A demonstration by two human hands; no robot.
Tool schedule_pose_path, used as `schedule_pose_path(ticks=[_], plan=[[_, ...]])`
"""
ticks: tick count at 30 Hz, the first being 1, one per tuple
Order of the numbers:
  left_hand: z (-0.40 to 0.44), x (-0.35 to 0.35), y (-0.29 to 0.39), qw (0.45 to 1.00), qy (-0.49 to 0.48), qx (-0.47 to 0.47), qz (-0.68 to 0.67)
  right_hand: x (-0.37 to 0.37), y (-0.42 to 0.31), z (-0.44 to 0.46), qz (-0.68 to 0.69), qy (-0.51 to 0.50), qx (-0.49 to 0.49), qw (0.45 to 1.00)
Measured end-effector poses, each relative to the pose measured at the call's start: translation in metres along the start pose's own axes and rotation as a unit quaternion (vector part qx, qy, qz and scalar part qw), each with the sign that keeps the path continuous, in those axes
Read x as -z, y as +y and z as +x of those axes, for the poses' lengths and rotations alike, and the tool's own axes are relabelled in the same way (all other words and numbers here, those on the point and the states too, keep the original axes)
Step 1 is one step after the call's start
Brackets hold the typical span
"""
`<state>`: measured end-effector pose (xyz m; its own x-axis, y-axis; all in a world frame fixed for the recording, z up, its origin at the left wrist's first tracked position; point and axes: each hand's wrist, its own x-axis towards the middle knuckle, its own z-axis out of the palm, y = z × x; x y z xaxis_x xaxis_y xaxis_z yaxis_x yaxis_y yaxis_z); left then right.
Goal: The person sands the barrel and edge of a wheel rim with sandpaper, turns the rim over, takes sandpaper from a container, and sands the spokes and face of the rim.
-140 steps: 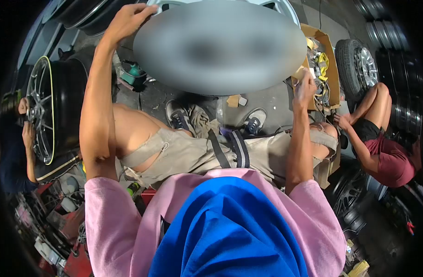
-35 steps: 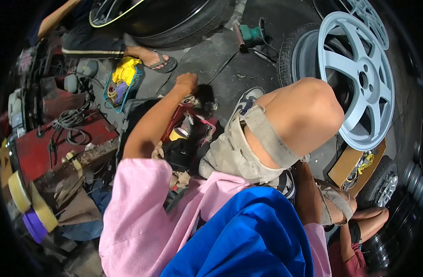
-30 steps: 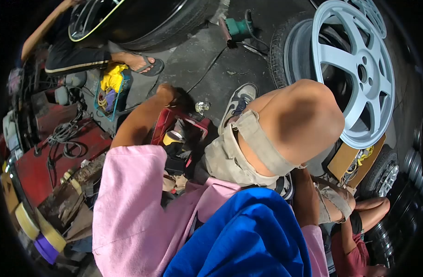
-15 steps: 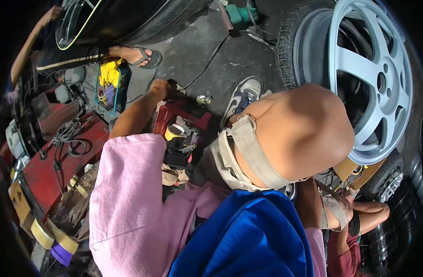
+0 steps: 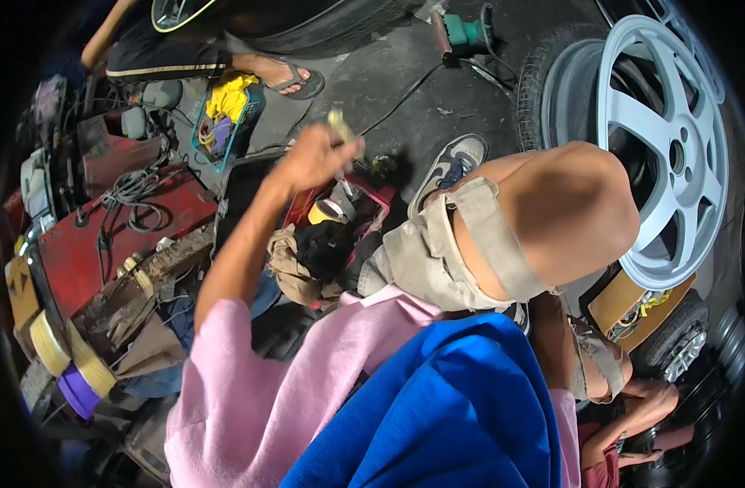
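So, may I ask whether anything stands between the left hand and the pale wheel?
Yes: in this view, the wearer's bent knee juts between the left hand and the pale wheel, hiding part of the wheel's edge.

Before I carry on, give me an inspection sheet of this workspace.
Surface: floor, dark and scuffed.
Job's things: small yellowish item, too blurred to identify; red bin with a tape roll inside.
Clutter: blue basket of odds and ends.
Hands: left hand grips the yellowish item near the red bin; right hand hidden.
Cables: one crosses the floor toward the green power tool; grey bundle on the red case.
Surroundings: pale-blue wheel; co-worker's sandalled foot.
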<state>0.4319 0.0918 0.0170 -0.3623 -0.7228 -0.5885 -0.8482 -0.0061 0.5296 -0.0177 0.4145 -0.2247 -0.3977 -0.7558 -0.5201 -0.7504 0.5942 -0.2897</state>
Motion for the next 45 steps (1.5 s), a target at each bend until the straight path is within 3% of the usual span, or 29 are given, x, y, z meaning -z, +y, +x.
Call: schedule_pose_path(ticks=[1,3,5,6,10,12,13,15,17,19,21,22,23,25,28,31,35,36,38,39,41,42,43,45], plan=[[-0.019,-0.024,-0.025,0.999,-0.008,0.02,-0.042,-0.003,0.004,0.001,0.0,0.003,0.002,1.0],[-0.048,-0.06,-0.082,0.991,-0.051,0.037,0.116,-0.005,0.006,0.005,-0.004,0.005,0.007,1.0],[-0.068,-0.108,-0.153,0.979,-0.06,0.036,0.191,-0.005,0.007,0.006,-0.01,0.007,0.011,1.0],[-0.073,-0.109,-0.145,0.976,-0.092,0.115,0.162,-0.004,0.008,0.005,-0.013,0.007,0.015,1.0],[-0.066,-0.093,-0.135,0.973,-0.003,0.132,0.191,-0.002,0.007,0.005,-0.023,0.01,0.02,1.0],[-0.056,-0.101,-0.149,0.988,0.016,0.129,0.083,-0.002,0.006,0.006,-0.026,0.014,0.02,0.999],[-0.054,-0.108,-0.143,0.992,-0.033,0.117,0.025,-0.001,0.003,0.006,-0.029,0.015,0.018,0.999],[-0.048,-0.162,-0.172,0.996,-0.021,-0.025,0.084,0.001,0.003,0.005,-0.033,0.018,0.018,0.999],[-0.054,-0.187,-0.157,0.99,-0.01,-0.018,0.138,0.004,0.0,0.002,-0.036,0.02,0.015,0.999],[-0.043,-0.217,-0.19,0.986,0.023,-0.014,0.165,0.004,0.005,-0.001,-0.038,0.021,0.011,0.999],[-0.048,-0.192,-0.186,0.996,-0.038,0.063,-0.052,0.005,0.005,-0.002,-0.041,0.023,0.01,0.999],[-0.059,-0.17,-0.168,0.951,-0.069,0.15,-0.263,0.005,0.004,-0.003,-0.041,0.024,0.01,0.999],[-0.067,-0.152,-0.165,0.915,-0.068,0.15,-0.368,0.005,0.004,-0.002,-0.04,0.025,0.01,0.999],[-0.084,-0.125,-0.156,0.863,-0.061,0.174,-0.471,0.006,0.004,-0.001,-0.039,0.028,0.008,0.999],[-0.1,-0.105,-0.155,0.84,-0.056,0.155,-0.517,0.007,0.005,0.0,-0.037,0.03,0.01,0.999],[-0.106,-0.101,-0.14,0.842,-0.031,0.178,-0.509,0.01,0.003,0.002,-0.035,0.033,0.013,0.999],[-0.086,-0.14,-0.171,0.933,0.06,0.16,-0.315,0.013,-0.002,0.003,-0.027,0.04,0.015,0.999],[-0.082,-0.149,-0.176,0.936,0.06,0.154,-0.312,0.014,-0.003,0.003,-0.024,0.042,0.015,0.999],[-0.08,-0.162,-0.18,0.968,0.211,0.086,-0.108,0.017,-0.004,0.004,-0.021,0.046,0.016,0.999],[-0.082,-0.16,-0.177,0.968,0.212,0.082,-0.106,0.018,-0.003,0.003,-0.02,0.046,0.015,0.999],[-0.087,-0.155,-0.176,0.959,0.275,-0.032,0.062,0.018,-0.002,0.001,-0.019,0.048,0.015,0.999],[-0.088,-0.142,-0.165,0.974,0.123,0.114,-0.15,0.018,-0.001,0.001,-0.018,0.049,0.014,0.999],[-0.091,-0.132,-0.158,0.974,0.123,0.114,-0.149,0.018,-0.001,0.0,-0.019,0.049,0.014,0.999],[-0.1,-0.114,-0.141,0.877,-0.035,0.159,-0.452,0.018,0.0,-0.001,-0.018,0.049,0.015,0.998]])
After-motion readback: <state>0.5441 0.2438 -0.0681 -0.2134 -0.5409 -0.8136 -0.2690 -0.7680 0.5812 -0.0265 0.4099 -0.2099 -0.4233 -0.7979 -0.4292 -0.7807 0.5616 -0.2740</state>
